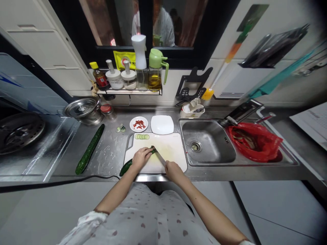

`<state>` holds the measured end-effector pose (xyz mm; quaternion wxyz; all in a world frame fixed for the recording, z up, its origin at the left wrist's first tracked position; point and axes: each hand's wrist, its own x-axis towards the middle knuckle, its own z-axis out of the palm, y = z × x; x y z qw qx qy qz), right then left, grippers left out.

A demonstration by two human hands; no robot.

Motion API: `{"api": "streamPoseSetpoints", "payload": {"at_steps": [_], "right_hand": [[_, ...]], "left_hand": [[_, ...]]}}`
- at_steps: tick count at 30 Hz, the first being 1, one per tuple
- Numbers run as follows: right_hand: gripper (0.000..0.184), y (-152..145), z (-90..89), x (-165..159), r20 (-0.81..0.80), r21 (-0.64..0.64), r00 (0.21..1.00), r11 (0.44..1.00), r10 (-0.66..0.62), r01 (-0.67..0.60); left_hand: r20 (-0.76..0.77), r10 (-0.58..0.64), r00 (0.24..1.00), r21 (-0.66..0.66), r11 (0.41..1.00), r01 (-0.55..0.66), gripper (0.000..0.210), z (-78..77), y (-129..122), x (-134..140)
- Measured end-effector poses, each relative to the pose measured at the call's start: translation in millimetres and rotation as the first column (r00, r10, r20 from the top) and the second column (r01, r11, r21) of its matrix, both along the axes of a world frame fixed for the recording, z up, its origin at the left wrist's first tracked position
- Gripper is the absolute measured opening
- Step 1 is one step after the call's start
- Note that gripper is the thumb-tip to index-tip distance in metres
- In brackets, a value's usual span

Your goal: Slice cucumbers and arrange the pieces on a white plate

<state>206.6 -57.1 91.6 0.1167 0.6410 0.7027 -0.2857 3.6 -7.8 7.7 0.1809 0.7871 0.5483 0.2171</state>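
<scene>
My left hand (142, 158) is closed over a dark green cucumber (126, 167), which lies slantwise on the white cutting board (176, 144). In my right hand (174, 171) is the handle of a knife (160, 158), its blade against the cucumber's far end, just past my left fingertips. Several pale cucumber slices (142, 136) lie in a row at the board's upper left. Behind the board stand a small white plate (132, 127) with chopped red bits on it and a white rectangular dish (162, 124). My left hand hides the cucumber's middle.
Another whole cucumber (90, 149) lies on the counter to the left, near cucumber scraps (121, 128) and a steel pot (85, 110). At the right are the sink (209, 139) and a red plastic bag (264, 143). A black cable (76, 180) runs along the front edge. Bottles line a rack (150, 92).
</scene>
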Motion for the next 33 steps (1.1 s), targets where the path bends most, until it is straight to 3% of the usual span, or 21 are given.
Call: {"api": "streamPoseSetpoints", "payload": {"at_steps": [33], "right_hand": [[0.028,12,-3.6,-11,0.014,-0.029,1.0,0.999,0.025,-0.025]], "left_hand": [[0.003,0.001,1.0,0.006,1.0,-0.001,0.028,-4.7,1,-1]]}}
